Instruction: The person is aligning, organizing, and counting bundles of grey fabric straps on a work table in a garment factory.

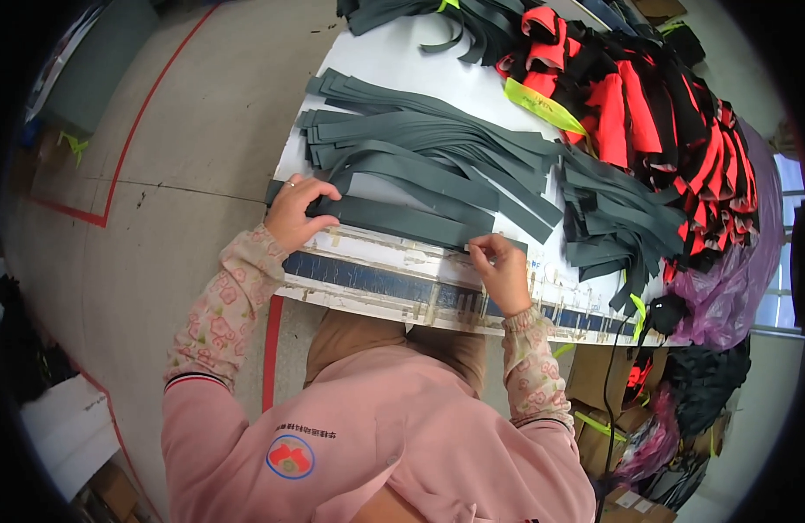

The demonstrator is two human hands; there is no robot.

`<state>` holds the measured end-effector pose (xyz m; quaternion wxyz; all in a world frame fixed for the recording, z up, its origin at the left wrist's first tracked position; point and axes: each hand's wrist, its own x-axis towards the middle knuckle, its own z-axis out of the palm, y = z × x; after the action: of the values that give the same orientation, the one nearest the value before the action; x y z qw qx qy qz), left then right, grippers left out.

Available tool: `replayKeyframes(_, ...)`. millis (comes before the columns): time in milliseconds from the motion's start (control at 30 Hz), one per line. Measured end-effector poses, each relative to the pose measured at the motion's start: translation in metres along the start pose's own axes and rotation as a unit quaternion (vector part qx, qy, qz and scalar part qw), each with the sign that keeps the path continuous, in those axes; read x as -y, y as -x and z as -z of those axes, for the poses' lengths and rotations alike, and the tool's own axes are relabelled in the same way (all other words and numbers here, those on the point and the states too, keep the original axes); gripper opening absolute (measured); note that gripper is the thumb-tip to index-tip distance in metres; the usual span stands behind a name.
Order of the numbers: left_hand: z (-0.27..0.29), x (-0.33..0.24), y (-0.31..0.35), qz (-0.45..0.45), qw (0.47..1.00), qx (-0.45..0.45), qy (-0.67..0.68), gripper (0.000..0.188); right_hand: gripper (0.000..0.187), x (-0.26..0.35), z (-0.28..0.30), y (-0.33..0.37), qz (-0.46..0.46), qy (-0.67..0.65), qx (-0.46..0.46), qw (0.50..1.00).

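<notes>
On the left, the left hand (302, 213) has a loose grip, thumb apart from the fingers, touching one end of one dark strip (394, 220), presumably to steady it. That strip lies along the near edge of the worktop (380, 57), perhaps to keep it straight and within reach. Behind it spreads one pile (420, 131), its overlapping strips too many to count; one bundle (481, 22) lies beyond. The right hand (504, 270) has a closed grip, thumb and forefinger pinching the strip's near edge, probably to keep it flat. Farther right: one yellow tag (543, 108), one heap (616, 209) of strips, one red-and-black pile (629, 105), uncountable in pieces, and one purple bag (725, 296).
</notes>
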<state>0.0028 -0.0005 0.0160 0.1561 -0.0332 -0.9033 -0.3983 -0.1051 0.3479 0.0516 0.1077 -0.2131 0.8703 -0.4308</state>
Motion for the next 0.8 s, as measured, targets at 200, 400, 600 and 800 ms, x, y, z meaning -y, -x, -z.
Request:
replayKeyframes(200, -0.002, -0.003, -0.002, 0.018, 1.0, 0.013, -0.01, 0.034, 0.009, -0.006, -0.007, 0.001, 0.019, 0.03, -0.025, 0.999)
replayKeyframes(400, -0.001, -0.002, -0.002, 0.01, 1.0, 0.011, -0.012, 0.031, 0.009, -0.002, 0.005, -0.001, -0.062, -0.041, 0.014, 0.997)
replayKeyframes(600, 0.004, -0.003, -0.002, -0.023, 1.0, -0.004, -0.006, 0.021, 0.013, 0.026, -0.02, -0.006, -0.026, -0.18, 0.098, 0.978)
replayKeyframes(800, -0.011, 0.006, -0.003, -0.037, 0.997, -0.069, 0.011, 0.014, 0.04, 0.062, -0.073, -0.034, 0.033, -0.15, 0.157, 0.976)
